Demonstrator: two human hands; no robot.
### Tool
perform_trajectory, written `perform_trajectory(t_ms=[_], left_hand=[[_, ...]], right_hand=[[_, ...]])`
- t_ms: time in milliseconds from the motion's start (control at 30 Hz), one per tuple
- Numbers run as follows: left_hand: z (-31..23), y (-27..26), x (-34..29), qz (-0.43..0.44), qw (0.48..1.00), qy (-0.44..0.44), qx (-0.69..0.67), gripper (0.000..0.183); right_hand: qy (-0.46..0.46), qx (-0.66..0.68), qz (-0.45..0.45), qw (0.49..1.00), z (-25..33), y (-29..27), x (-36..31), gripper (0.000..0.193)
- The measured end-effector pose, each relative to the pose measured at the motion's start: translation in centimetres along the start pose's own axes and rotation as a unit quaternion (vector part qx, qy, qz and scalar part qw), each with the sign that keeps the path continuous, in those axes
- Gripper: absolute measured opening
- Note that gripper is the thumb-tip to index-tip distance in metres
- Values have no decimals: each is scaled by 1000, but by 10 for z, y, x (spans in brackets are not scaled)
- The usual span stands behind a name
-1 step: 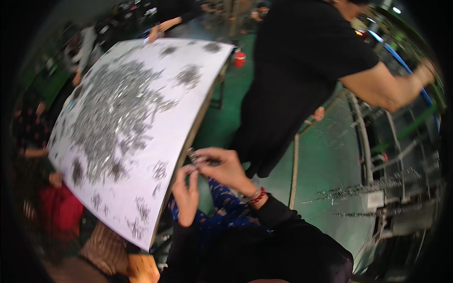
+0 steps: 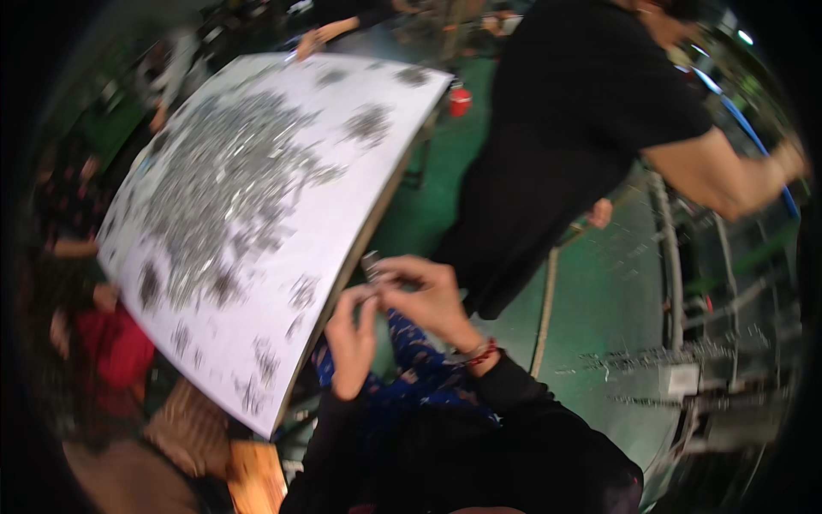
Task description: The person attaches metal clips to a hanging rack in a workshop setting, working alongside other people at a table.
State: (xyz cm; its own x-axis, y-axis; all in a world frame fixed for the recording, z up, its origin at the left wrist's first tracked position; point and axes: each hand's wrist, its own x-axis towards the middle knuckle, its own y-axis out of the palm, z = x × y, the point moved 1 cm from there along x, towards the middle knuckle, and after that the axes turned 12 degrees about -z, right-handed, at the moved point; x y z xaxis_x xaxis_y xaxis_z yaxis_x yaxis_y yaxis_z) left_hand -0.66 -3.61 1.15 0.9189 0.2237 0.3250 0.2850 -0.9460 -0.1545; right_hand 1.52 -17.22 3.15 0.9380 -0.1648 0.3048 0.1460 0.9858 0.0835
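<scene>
Just off the right edge of the table, my two hands meet at the fingertips. Between the thumb and fingers of my right hand (image 2: pixel 425 295) is a small, dark grey metal piece (image 2: pixel 370 261), its upper end sticking out. My left hand (image 2: pixel 351 338) is closed in a pinch right below it; what those fingertips hold is hidden and blurred. On the white-topped table (image 2: pixel 321 244) lies a large spread of thin, shiny metal pieces (image 2: pixel 227 171). Smaller clusters (image 2: pixel 265 360) of dark pieces lie around it.
Close on my right stands a person in black (image 2: pixel 556 128), one arm stretched outward. Other people's hands (image 2: pixel 315 38) rest at the table's far edge. Racks hung with small metal pieces (image 2: pixel 668 351) stand at the right. A red bucket (image 2: pixel 460 101) is on the green floor.
The whole view has shifted, so the table and people appear farther right and slightly higher. My hands keep the same pinch.
</scene>
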Motion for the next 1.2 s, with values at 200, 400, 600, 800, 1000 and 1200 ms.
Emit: perform_trajectory(t_ms=[200,400,600,800,1000,1200], left_hand=[[7,18,-16,47,997,58,-30,23],[68,-70,37,-44,984,52,166,19],[148,-131,152,-49,920,120,369,14],[179,-126,187,178,852,216,442,9],[170,-129,186,193,825,230,479,11],[152,-139,185,136,883,95,439,16]], right_hand=[[67,60,-125,988,-2,-28,-22,24],[132,55,-68,987,-18,-16,-31,21],[167,34,-42,985,-30,-25,-31,20],[180,19,-22,983,-35,-24,-31,20],[172,-1,-18,985,-28,-21,-27,19],[149,2,-14,989,-27,-17,-25,16]])
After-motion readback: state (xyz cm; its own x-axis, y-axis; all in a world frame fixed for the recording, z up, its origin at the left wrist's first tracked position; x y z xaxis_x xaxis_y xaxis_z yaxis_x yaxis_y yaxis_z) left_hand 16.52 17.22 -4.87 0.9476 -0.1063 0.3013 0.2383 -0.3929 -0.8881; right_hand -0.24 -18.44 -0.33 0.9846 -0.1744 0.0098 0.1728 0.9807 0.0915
